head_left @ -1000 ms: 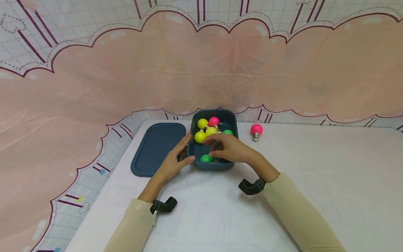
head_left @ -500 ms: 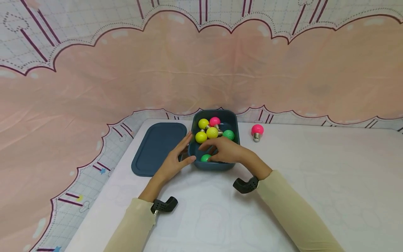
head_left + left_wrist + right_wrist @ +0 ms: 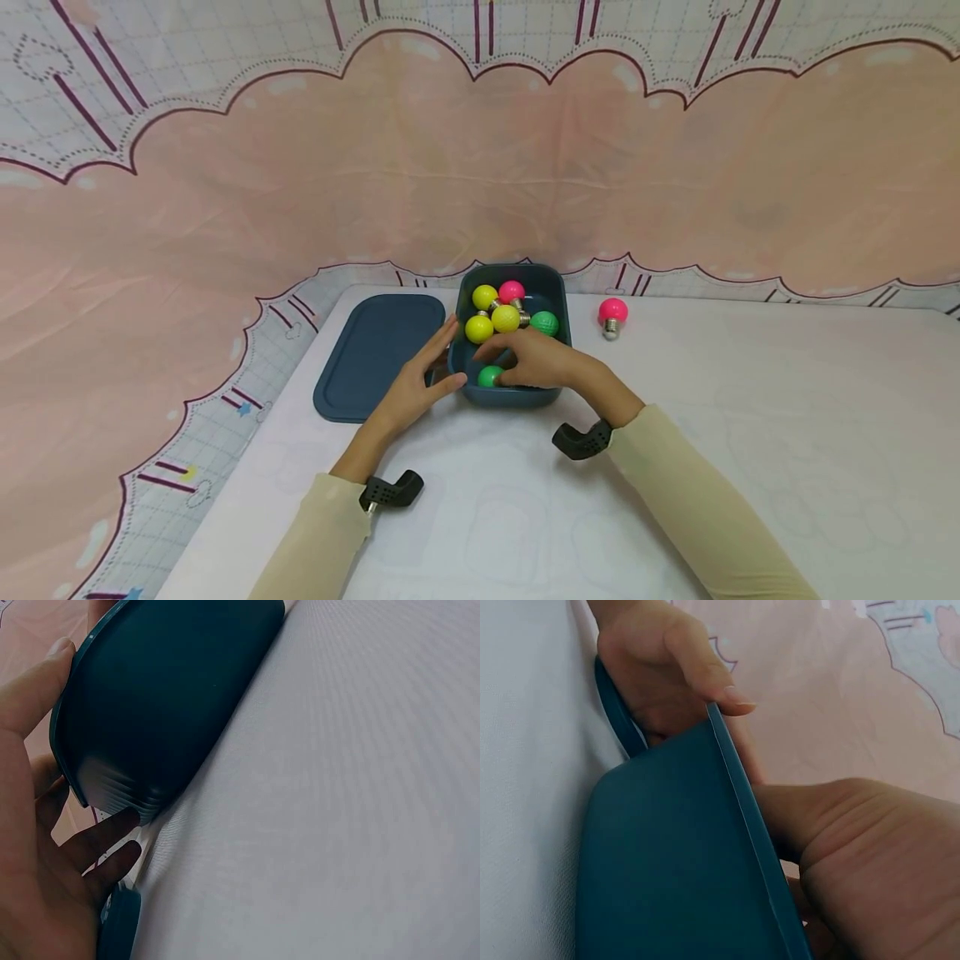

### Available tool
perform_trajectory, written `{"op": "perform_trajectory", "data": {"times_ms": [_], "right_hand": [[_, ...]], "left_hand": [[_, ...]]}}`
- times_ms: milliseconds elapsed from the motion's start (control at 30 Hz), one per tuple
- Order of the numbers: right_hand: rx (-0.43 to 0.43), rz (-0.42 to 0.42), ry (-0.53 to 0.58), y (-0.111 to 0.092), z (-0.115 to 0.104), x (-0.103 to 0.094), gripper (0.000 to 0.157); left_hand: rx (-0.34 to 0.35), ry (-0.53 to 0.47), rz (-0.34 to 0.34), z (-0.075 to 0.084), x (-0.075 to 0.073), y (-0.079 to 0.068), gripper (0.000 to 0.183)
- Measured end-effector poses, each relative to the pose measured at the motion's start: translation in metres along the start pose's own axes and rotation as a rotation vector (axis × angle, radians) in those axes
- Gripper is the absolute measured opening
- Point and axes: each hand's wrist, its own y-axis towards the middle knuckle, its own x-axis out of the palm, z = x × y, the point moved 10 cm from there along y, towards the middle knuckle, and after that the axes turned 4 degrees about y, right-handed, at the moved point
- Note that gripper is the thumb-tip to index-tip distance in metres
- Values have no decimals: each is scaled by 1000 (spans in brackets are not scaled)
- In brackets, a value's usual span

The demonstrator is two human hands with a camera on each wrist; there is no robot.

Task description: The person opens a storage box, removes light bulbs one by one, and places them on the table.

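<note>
A dark blue plastic box (image 3: pixel 517 398) stands at the middle of the table with coloured light bulbs inside. My left hand (image 3: pixel 411 390) rests against its left side, fingers fairly straight and thumb at the near rim. In the left wrist view, the fingers touch the box's end wall (image 3: pixel 165 697). My right hand (image 3: pixel 543 360) reaches into the near half, its thumb and fingers around a green bulb (image 3: pixel 490 376). That bulb's base is hidden under the hand. In the right wrist view, the box wall (image 3: pixel 667 847) hides the right fingertips.
At the box's far end lie three yellow bulbs (image 3: pixel 506 318), a pink bulb (image 3: pixel 512 291) and another green bulb (image 3: pixel 544 322). A flat blue lid (image 3: pixel 378 354) is on the left. Another pink bulb (image 3: pixel 612 312) lies right of the box. Patterned cloth hangs behind.
My right hand has moved slightly left and down, onto the near green bulb, which now sits a little higher in view. The left hand has kept its place.
</note>
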Motion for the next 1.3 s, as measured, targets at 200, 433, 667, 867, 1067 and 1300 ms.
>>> {"op": "perform_trajectory", "data": {"times_ms": [200, 433, 667, 867, 1067, 1300], "right_hand": [[26, 29, -30, 1, 3, -2, 40], [28, 68, -162, 0, 1, -3, 39], [37, 81, -142, 3, 3, -5, 39], [56, 79, -143, 5, 6, -4, 41], [62, 67, -163, 6, 5, -3, 43], [17, 123, -92, 0, 0, -14, 45]], "left_hand": [[-1, -5, 1, 0, 0, -1, 71], [1, 3, 0, -1, 1, 0, 72], [5, -1, 1, -2, 1, 0, 71], [-4, 2, 6, -4, 0, 0, 72], [8, -12, 2, -2, 0, 0, 72], [-8, 9, 1, -1, -1, 0, 71]]}}
